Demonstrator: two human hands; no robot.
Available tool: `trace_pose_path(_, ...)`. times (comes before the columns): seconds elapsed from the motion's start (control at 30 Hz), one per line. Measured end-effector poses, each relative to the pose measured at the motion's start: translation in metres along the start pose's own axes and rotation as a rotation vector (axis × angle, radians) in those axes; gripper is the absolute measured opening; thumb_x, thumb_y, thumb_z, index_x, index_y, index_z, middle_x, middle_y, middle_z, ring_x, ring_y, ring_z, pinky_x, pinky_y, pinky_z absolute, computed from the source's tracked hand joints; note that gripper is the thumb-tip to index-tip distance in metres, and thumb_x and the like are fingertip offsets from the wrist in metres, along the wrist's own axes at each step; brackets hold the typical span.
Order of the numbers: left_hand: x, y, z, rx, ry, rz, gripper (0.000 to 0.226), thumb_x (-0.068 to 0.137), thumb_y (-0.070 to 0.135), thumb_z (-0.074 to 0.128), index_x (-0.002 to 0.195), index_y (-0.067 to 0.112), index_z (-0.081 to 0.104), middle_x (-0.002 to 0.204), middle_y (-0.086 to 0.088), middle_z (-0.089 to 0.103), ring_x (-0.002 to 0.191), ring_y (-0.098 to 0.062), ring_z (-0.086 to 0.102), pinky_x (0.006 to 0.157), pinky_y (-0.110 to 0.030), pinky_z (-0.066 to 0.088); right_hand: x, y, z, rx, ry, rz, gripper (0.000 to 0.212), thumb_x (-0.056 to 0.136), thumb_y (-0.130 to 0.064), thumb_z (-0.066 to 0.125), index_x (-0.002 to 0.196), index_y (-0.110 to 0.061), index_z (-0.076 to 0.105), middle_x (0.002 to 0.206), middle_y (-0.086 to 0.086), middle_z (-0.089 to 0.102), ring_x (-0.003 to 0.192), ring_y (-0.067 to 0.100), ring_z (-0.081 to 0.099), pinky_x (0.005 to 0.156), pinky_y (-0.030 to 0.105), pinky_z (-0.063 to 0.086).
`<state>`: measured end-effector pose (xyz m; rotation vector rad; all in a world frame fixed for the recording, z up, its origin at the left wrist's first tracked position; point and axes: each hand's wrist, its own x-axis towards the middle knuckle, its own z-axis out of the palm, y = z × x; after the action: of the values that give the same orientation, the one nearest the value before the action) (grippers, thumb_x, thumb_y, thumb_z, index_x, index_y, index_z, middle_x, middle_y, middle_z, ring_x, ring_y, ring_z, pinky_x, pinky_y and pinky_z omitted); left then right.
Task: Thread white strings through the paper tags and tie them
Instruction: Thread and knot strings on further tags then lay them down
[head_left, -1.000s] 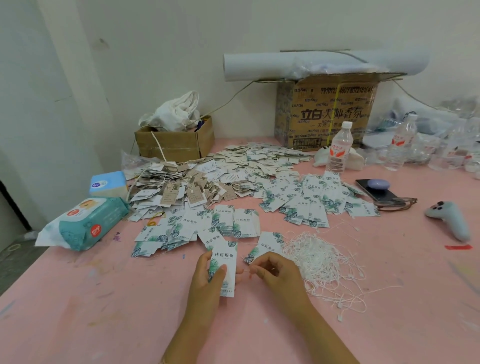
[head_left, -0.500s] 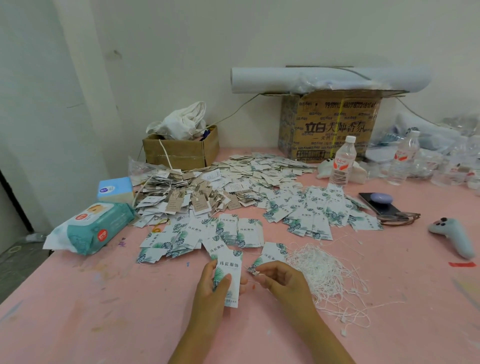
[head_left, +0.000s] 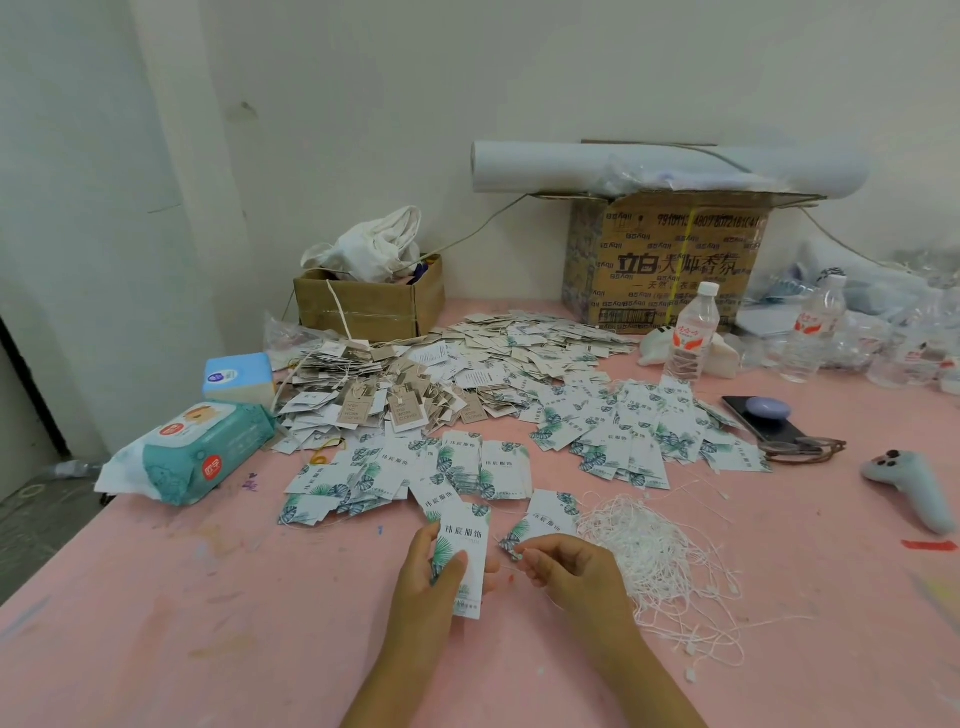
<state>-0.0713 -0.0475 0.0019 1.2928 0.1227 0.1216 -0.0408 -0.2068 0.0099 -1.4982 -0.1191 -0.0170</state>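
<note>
- Head view is showing both forearms reaching in from the near edge over the pink table (head_left: 208, 649), with the hands sitting close together but not touching.
- Left hand (head_left: 423, 577) is gripping a leaf-printed paper tag (head_left: 467, 540) and holding it upright above the table, with the thumb lying across its front face and the fingers curling behind it.
- Right hand (head_left: 571, 571) is sitting just right of that tag with its fingers curled. Its fingertips are pinching a thin white string (head_left: 508, 569) that is running toward the tag's right edge. Whether the string is passing through the tag's hole, I cannot tell.
- Heap of white strings (head_left: 660, 566) is lying loose just right of the right hand.
- Loose tags (head_left: 613, 436) are lying spread beyond both hands.
</note>
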Motion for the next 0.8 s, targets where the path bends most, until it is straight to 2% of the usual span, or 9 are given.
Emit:
trace_pose_path(0.13,0.0004,-0.0009,0.0001,0.009,0.004,-0.010,0.031,0.098,0.001,0.047,0.118,0.024,0.053,0.090,-0.012,0.076,0.074,-0.026,0.075,0.055,-0.025,0.055,0.0002,0.0015,0.0002,-0.036,0.002,-0.001,0.021,0.086,0.004,0.063,0.081,-0.012,0.076,0.062,0.001,0.067,0.056,0.008,0.053,0.054,0.014,0.042)
trace_pose_path(0.37,0.0037,-0.0045,-0.0014,0.039,0.015,-0.010,0.030,0.099,0.004,0.048,0.120,0.025,0.053,0.091,-0.011,0.076,0.079,-0.027,0.074,0.063,-0.030,0.060,0.0001,0.0019,-0.0010,-0.081,-0.003,-0.016,0.017,0.091,-0.001,0.059,0.089,-0.009,0.073,0.064,0.004,0.067,0.058,0.009,0.054,0.053,0.014,0.041)
trace_pose_path(0.6,0.0032,-0.0022,0.0004,0.038,0.018,-0.017,0.031,0.098,0.001,0.048,0.120,0.023,0.053,0.090,-0.011,0.076,0.074,-0.026,0.074,0.056,-0.027,0.057,0.0003,0.0029,-0.0011,-0.097,0.002,-0.012,0.017,0.092,-0.002,0.058,0.089,-0.010,0.072,0.063,0.003,0.066,0.058,0.008,0.055,0.056,0.016,0.043)
trace_pose_path(0.73,0.0030,-0.0008,0.0004,0.030,0.023,-0.023,0.030,0.097,-0.001,0.049,0.121,0.018,0.053,0.101,-0.017,0.072,0.070,-0.025,0.074,0.051,-0.024,0.054,0.0007,0.0039,-0.0020,-0.103,-0.002,-0.016,0.017,0.093,-0.003,0.057,0.090,-0.010,0.072,0.064,0.003,0.067,0.059,0.010,0.056,0.057,0.017,0.044)
trace_pose_path(0.8,0.0031,-0.0019,-0.0005,0.037,0.020,-0.022,0.030,0.098,0.000,0.048,0.122,0.017,0.052,0.099,-0.018,0.073,0.071,-0.025,0.074,0.052,-0.024,0.055,0.0012,0.0047,-0.0023,-0.096,-0.006,-0.010,0.017,0.093,-0.003,0.057,0.091,-0.009,0.072,0.064,0.003,0.067,0.060,0.010,0.056,0.056,0.016,0.044)
